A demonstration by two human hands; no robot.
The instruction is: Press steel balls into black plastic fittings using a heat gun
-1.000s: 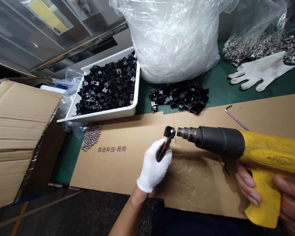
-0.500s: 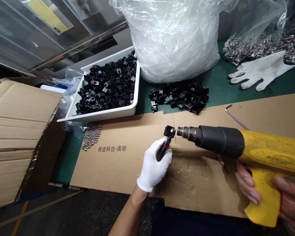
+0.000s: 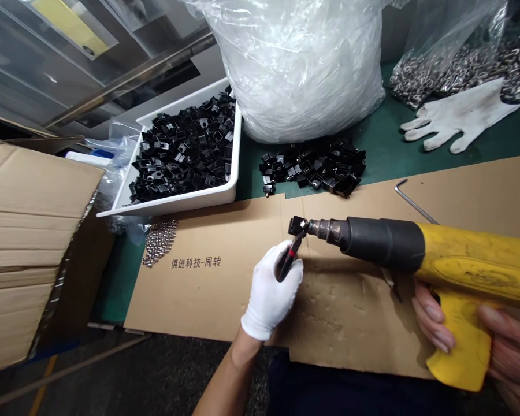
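Observation:
My left hand [image 3: 271, 292], in a white glove, is closed round dark pliers [image 3: 291, 261] with a red band. At their tip is a small black part [image 3: 295, 225] with a shiny metal piece on its right side. My bare right hand [image 3: 502, 341] grips the yellow handle of a heat gun [image 3: 472, 271]. The stepped metal nozzle [image 3: 327, 230] points left, at or almost touching the metal piece. Both are held above the cardboard sheet [image 3: 225, 300]. My left palm and most of the pliers' handles are hidden.
A white tray [image 3: 186, 203] of black parts stands at the back left. A pile of black parts [image 3: 316, 167], a stuffed plastic bag [image 3: 307, 75], a white glove [image 3: 459, 115] and a hex key [image 3: 413, 201] lie behind. Small metal pieces [image 3: 161, 240] sit left, near a carton [image 3: 30, 248].
The heat gun has moved slightly left, bringing its nozzle up to the metal piece on the black part. My left hand stays almost in place. The view has shifted a little.

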